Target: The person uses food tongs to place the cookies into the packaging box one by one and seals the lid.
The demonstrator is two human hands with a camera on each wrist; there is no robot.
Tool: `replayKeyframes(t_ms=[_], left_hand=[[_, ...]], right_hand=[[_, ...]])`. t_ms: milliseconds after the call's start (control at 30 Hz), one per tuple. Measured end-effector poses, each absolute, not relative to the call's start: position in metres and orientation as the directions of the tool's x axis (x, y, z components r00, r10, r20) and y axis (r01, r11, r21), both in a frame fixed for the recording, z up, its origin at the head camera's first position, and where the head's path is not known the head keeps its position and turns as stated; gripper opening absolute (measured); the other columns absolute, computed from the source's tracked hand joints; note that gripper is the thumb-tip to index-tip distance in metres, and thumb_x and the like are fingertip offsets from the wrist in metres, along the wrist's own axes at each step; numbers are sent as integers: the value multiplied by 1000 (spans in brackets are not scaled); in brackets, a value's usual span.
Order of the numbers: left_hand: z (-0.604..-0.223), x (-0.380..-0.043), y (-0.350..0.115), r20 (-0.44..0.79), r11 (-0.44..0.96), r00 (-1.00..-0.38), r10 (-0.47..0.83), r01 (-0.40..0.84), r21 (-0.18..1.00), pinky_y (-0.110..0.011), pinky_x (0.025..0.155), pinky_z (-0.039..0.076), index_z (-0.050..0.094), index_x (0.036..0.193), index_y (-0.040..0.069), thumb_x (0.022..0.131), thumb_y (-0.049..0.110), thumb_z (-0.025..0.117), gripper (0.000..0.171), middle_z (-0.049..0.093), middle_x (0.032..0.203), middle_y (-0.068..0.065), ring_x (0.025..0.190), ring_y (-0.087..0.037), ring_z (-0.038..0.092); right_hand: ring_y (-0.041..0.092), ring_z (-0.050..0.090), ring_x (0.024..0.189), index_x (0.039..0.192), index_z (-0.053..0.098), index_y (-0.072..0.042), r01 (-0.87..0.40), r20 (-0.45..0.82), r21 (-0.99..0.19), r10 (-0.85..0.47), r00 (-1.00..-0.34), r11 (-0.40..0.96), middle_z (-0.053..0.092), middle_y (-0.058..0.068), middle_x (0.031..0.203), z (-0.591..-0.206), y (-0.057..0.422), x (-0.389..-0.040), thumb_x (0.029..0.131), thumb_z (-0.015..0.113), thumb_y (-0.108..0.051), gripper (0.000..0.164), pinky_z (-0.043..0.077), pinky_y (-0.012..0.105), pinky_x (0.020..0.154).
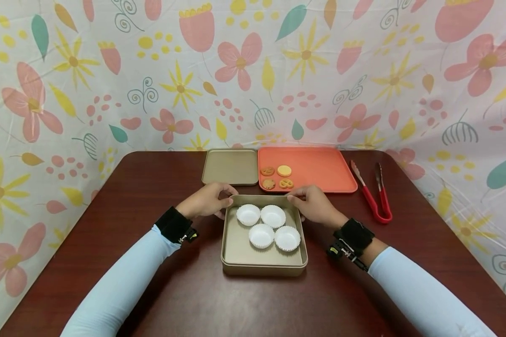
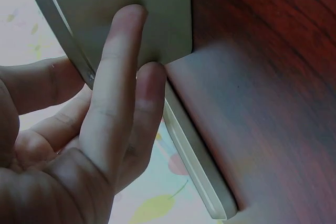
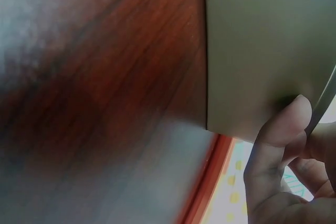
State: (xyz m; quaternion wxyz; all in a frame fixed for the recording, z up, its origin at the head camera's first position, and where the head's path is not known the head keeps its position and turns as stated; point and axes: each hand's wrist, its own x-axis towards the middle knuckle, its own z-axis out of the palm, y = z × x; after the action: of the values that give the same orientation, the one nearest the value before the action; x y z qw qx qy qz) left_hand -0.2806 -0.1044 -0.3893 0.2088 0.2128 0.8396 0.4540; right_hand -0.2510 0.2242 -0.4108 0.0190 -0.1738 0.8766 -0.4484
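On the dark red-brown wooden desk (image 1: pixel 173 290) there stands a square gold metal box (image 1: pixel 236 250) with low walls. Inside it are four white fluted paper cups (image 1: pixel 261 236), upright and close together. At its far corners, the left hand (image 1: pixel 206 200) and the right hand (image 1: pixel 317 205) each pinch the box, with thumb at the rim and fingers against the outer wall. Farther, at right, lie metal tongs with red handles (image 1: pixel 371 201), their arms spread. Behind the box is a flat square gold metal lid (image 1: pixel 230 166), and just beside it an orange rectangular tray (image 1: pixel 316 168), bearing four small brown and yellow biscuits (image 1: pixel 268 183) in its near left corner. Behind hangs a white flower-patterned cloth (image 1: pixel 236 112).
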Motion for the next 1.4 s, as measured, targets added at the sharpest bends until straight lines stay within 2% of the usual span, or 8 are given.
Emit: replayKeyframes(t_ms=[367,633,900,1033,1133,1267,1300,1400], left_hand=[[-389,-277,-106,-142,541,-804,578,246,804,-36,67,65,53,141,0,108,11,55,35,54,140,-21,98,-31,71],[-393,-251,-117,-188,545,-810,556,184,818,-38,63,65,26,160,9,106,29,59,65,43,150,-24,87,-26,71],[-390,-209,-126,-230,512,-829,510,78,855,-39,61,65,11,164,12,104,32,63,82,38,154,-25,91,-29,69],[-392,-195,-128,-226,471,-835,502,44,881,-40,61,65,9,164,10,104,30,64,84,37,154,-25,88,-28,69],[-394,-188,-128,-230,437,-838,494,10,900,-41,61,65,9,164,10,103,29,65,85,36,153,-26,86,-28,69],[-397,-181,-127,-234,400,-842,486,-24,916,-42,62,65,9,164,10,102,27,67,87,34,155,-26,81,-29,71],[-398,-181,-127,-232,394,-843,486,-26,919,-42,62,65,9,164,10,101,25,68,87,34,155,-26,80,-29,71],[-401,-181,-126,-225,380,-843,489,-26,925,-42,62,65,11,164,10,101,22,69,86,35,156,-26,84,-29,71]], right_hand=[[25,63,54,119,72,6,-251,77,-797,-319,-944,549,66,24,123,-408,225,-250,105,61,-10,24,61,47,53],[28,62,59,135,60,3,-196,14,-783,-298,-954,590,62,19,84,-402,232,-249,107,58,-31,44,60,41,55],[28,66,87,145,48,3,-240,129,-591,-204,-970,770,67,24,111,-387,266,-257,108,52,-42,58,54,37,70],[27,64,80,144,47,6,-237,166,-549,-173,-971,802,66,22,106,-386,284,-260,108,52,-41,60,52,41,69],[29,65,75,142,48,9,-234,217,-500,-141,-966,834,67,22,97,-388,297,-262,107,55,-40,61,55,50,79],[45,64,98,148,40,10,-136,206,-437,-48,-977,889,63,32,118,-390,314,-262,105,54,-46,73,51,66,90],[49,61,105,151,36,11,-92,184,-422,-14,-983,902,58,35,125,-390,318,-262,105,53,-50,78,52,67,83],[61,47,116,151,30,14,9,147,-364,67,-987,931,41,44,137,-391,331,-263,103,51,-56,87,47,74,86]])
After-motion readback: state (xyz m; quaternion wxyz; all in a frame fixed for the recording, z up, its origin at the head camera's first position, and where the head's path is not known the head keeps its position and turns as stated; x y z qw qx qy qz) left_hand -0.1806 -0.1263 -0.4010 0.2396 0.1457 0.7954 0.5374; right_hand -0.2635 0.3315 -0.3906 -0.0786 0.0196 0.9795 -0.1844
